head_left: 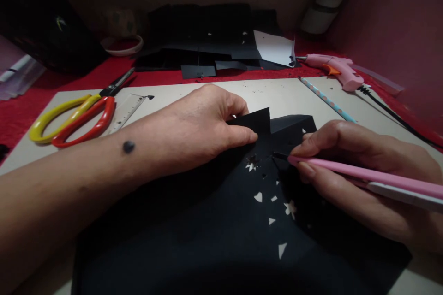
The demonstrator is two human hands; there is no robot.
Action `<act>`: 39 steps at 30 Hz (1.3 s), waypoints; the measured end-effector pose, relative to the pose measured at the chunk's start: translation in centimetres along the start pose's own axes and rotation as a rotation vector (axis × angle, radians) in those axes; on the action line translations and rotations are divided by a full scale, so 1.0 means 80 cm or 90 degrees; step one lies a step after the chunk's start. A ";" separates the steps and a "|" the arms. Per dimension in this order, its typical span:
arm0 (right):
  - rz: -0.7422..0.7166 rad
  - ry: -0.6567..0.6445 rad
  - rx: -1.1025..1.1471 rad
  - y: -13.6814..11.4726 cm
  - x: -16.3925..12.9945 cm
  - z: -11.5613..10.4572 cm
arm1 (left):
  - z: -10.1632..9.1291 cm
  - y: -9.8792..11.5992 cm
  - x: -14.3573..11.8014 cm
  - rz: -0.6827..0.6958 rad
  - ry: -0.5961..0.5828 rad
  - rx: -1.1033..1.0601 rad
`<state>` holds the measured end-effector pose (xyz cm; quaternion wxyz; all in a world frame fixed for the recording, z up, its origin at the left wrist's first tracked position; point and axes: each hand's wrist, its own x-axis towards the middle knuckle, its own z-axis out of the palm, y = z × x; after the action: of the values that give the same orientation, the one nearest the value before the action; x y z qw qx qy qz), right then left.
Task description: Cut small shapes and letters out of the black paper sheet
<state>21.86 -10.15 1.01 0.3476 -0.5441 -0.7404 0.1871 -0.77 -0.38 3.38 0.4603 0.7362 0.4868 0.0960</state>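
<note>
The counter carries a pale cutting board laid over red cloth, and most of the near part of it is covered by a large black paper sheet with small star and triangle shapes cut through it. The sheet lies flat in the foreground and rises into a folded flap near its far edge, between the two hands. It looks thin, light and easily creased, stiff enough to hold a fold but likely to tear around the small cut-outs, so it is best pressed flat just beside the working spot or pinched at a plain edge away from the holes. The left hand is closed narrowly on the raised flap, thumb and fingers pinching it. The right hand is wrapped around a pink craft knife, held like a pen, its tip touching the paper near a star cut-out. Farther off lie a pile of black paper scraps, a pink glue gun, red and yellow scissors, a clear ruler and a dotted pencil.
</note>
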 end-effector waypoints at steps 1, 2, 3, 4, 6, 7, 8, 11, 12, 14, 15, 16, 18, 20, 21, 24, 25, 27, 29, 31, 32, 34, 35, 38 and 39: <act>-0.016 -0.003 -0.006 0.000 -0.001 0.001 | 0.000 0.001 0.000 -0.007 -0.001 -0.002; -0.030 -0.005 -0.013 0.001 -0.001 0.002 | 0.000 0.001 0.000 -0.012 -0.002 -0.003; -0.043 -0.005 -0.018 0.003 -0.001 0.002 | 0.001 0.002 0.000 -0.015 -0.003 -0.005; -0.054 -0.003 -0.022 0.004 -0.001 0.003 | 0.001 0.003 0.000 -0.016 -0.003 -0.007; -0.067 -0.006 -0.021 0.007 0.000 0.003 | 0.001 0.005 0.000 -0.013 -0.001 -0.012; -0.073 -0.008 -0.019 0.008 0.000 0.003 | 0.001 0.006 0.000 -0.011 0.000 -0.013; -0.077 -0.010 -0.018 0.009 0.001 0.003 | 0.001 0.006 0.000 -0.009 0.003 -0.013; -0.080 -0.018 -0.013 0.010 0.001 0.003 | 0.001 0.006 0.000 0.001 0.007 -0.015; -0.079 -0.018 -0.004 0.011 0.001 0.003 | 0.001 0.005 0.000 0.002 0.005 -0.017; -0.073 -0.018 0.010 0.011 0.001 0.003 | 0.001 0.004 0.001 0.001 0.001 -0.026; -0.072 -0.016 0.013 0.011 0.001 0.003 | 0.001 0.003 0.001 -0.001 0.000 -0.030; -0.073 -0.014 0.015 0.011 0.001 0.003 | 0.001 0.003 0.001 -0.002 -0.001 -0.030; -0.079 -0.013 0.019 0.012 0.001 0.004 | 0.001 0.002 0.001 -0.002 -0.001 -0.023; -0.082 -0.014 0.027 0.012 0.002 0.004 | 0.001 0.002 0.001 -0.004 0.001 -0.014; -0.082 -0.017 0.030 0.011 0.002 0.004 | 0.001 0.003 0.001 -0.005 0.004 -0.011; -0.078 -0.023 0.030 0.011 0.003 0.003 | 0.001 0.004 0.000 -0.009 0.008 -0.017; -0.077 -0.023 0.027 0.011 0.003 0.003 | 0.002 0.004 0.000 -0.010 0.006 -0.020; -0.077 -0.025 0.019 0.012 0.004 0.003 | 0.002 0.004 0.000 -0.010 0.002 -0.022; -0.083 -0.032 0.013 0.014 0.004 0.003 | 0.002 0.004 0.000 -0.004 0.003 -0.016; -0.092 -0.041 0.013 0.014 0.004 0.003 | 0.001 0.003 0.000 -0.001 0.005 -0.007; -0.093 -0.042 0.014 0.014 0.003 0.001 | 0.001 0.003 0.000 0.000 0.005 -0.004; -0.080 -0.037 -0.002 0.011 0.002 -0.003 | 0.000 0.003 0.000 0.001 -0.001 0.001; -0.065 -0.033 -0.018 0.008 0.001 -0.007 | 0.000 0.004 0.000 -0.001 -0.003 0.002; -0.010 -0.002 -0.064 -0.001 -0.002 -0.016 | 0.001 0.003 0.000 -0.006 -0.005 -0.006; 0.004 0.012 -0.066 -0.003 -0.003 -0.018 | 0.001 0.003 0.000 -0.008 -0.003 -0.009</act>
<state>22.80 -10.58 2.11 0.3249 -0.5654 -0.7443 0.1443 -0.55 -0.46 3.50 0.4671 0.7302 0.4894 0.0951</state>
